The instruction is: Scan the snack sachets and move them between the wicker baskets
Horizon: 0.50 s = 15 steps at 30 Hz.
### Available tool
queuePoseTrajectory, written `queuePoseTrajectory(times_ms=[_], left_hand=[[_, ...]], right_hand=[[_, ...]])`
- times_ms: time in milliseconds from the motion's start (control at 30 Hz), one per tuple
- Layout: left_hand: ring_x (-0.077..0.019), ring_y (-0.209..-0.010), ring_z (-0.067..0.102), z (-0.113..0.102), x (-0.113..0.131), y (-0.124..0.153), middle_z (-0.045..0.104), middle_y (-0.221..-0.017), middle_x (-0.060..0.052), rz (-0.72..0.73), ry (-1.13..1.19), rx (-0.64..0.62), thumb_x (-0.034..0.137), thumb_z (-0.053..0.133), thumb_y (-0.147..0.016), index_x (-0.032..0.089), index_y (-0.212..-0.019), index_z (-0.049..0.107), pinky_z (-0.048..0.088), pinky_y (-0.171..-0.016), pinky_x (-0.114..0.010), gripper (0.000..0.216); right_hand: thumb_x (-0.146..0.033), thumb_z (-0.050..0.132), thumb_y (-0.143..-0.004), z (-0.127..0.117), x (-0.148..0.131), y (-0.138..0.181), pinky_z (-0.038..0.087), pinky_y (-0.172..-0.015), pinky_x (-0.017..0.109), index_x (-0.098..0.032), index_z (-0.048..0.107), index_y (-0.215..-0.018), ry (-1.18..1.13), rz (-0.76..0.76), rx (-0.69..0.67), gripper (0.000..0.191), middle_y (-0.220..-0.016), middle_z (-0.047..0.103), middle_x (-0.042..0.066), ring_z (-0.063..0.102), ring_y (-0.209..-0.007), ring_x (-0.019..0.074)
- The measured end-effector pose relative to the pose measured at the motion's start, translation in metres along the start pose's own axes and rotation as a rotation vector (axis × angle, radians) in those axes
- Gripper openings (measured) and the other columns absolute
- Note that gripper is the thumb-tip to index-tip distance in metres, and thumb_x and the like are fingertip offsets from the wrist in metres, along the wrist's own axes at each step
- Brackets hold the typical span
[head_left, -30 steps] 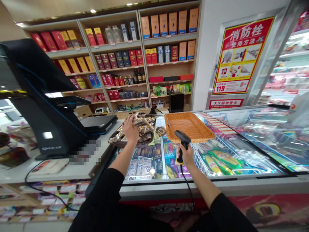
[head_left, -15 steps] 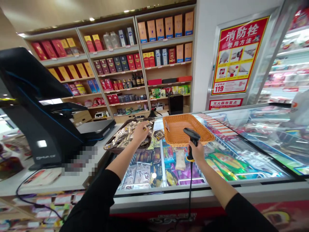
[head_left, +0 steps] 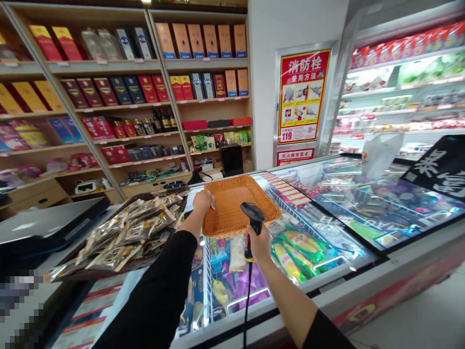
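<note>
My left hand point(head_left: 202, 201) is closed over the left rim of a shallow orange wicker basket point(head_left: 232, 191), beside a small white tag. Its fingertips are partly hidden. The basket rests on the glass top of a chest freezer and holds nothing that I can see. In my right hand point(head_left: 260, 241) is a black and yellow barcode scanner point(head_left: 253, 213), gripped by its handle with the head over the basket's near side. From the handle a black cable point(head_left: 248, 295) hangs down. A dark wicker basket point(head_left: 69, 276) heaped with small wrapped packets point(head_left: 134, 225) stands to the left.
Frozen goods in bright bags point(head_left: 290, 257) lie under the freezer glass point(head_left: 327, 286). At left is a flat scale point(head_left: 54, 220) on the counter. Behind stand shelves point(head_left: 119, 106) of boxed bottles. A black sign point(head_left: 439, 167) and a white bag point(head_left: 381, 150) are at right.
My left hand has left the packets in the dark basket and moved right to the orange basket's rim. The dark basket appears nearer, and the view has turned right. The right hand still holds the scanner.
</note>
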<state>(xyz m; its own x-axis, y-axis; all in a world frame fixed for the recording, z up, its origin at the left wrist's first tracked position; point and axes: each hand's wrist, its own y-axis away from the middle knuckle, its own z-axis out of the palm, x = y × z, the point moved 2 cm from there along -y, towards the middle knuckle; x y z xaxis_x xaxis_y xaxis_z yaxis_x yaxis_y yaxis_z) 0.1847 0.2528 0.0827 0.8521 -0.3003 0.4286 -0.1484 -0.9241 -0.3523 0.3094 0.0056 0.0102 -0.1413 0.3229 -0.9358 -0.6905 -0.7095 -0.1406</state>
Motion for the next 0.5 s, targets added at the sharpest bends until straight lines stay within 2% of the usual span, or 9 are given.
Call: queuePoseTrajectory(times_ms=[67, 133, 233, 367, 500], left_hand=[[-0.0387, -0.097, 0.064, 0.007, -0.002, -0.008, 0.069, -0.089, -0.024, -0.023, 0.003, -0.016, 0.021, 0.068, -0.065, 0.017, -0.069, 0.059, 0.047, -0.079, -0.046, 0.011], [-0.0389, -0.097, 0.064, 0.009, -0.002, -0.012, 0.069, -0.083, -0.021, -0.037, 0.022, -0.057, 0.020, 0.069, -0.063, 0.019, -0.060, 0.053, 0.047, -0.080, -0.046, 0.017], [-0.0379, -0.097, 0.064, 0.002, 0.004, -0.011, 0.068, -0.076, -0.017, -0.013, 0.045, -0.102, 0.021, 0.069, -0.062, 0.021, -0.055, 0.047, 0.047, -0.081, -0.046, 0.022], [-0.0315, -0.083, 0.066, -0.022, 0.007, 0.008, 0.066, -0.070, -0.009, 0.077, 0.209, -0.041, 0.021, 0.065, -0.065, 0.021, -0.060, 0.049, 0.048, -0.076, -0.042, 0.017], [-0.0198, -0.058, 0.060, -0.052, -0.013, 0.046, 0.058, -0.060, 0.000, 0.020, 0.612, -0.054, 0.030, 0.065, -0.070, 0.021, -0.071, 0.050, 0.047, -0.060, -0.032, 0.018]], right_hand=[[-0.042, 0.062, -0.077, 0.001, 0.002, -0.002, 0.038, -0.028, 0.021, -0.023, 0.045, -0.073, 0.008, 0.001, 0.000, 0.025, -0.046, 0.050, -0.008, 0.047, -0.030, 0.0114], [-0.041, 0.061, -0.077, 0.002, 0.004, -0.002, 0.039, -0.028, 0.021, -0.023, 0.045, -0.073, 0.020, 0.003, -0.006, 0.024, -0.045, 0.050, -0.008, 0.047, -0.029, 0.0115], [-0.041, 0.061, -0.077, 0.002, 0.005, -0.002, 0.038, -0.028, 0.022, -0.023, 0.045, -0.074, 0.018, 0.005, -0.014, 0.024, -0.045, 0.049, -0.009, 0.047, -0.029, 0.0116], [-0.043, 0.062, -0.076, 0.001, 0.002, -0.001, 0.039, -0.029, 0.021, -0.023, 0.045, -0.074, 0.005, -0.010, -0.016, 0.026, -0.047, 0.050, -0.008, 0.047, -0.030, 0.0110], [-0.042, 0.063, -0.074, -0.003, -0.002, 0.001, 0.039, -0.030, 0.021, -0.023, 0.045, -0.073, 0.024, -0.037, -0.022, 0.026, -0.044, 0.048, -0.009, 0.047, -0.030, 0.0109]])
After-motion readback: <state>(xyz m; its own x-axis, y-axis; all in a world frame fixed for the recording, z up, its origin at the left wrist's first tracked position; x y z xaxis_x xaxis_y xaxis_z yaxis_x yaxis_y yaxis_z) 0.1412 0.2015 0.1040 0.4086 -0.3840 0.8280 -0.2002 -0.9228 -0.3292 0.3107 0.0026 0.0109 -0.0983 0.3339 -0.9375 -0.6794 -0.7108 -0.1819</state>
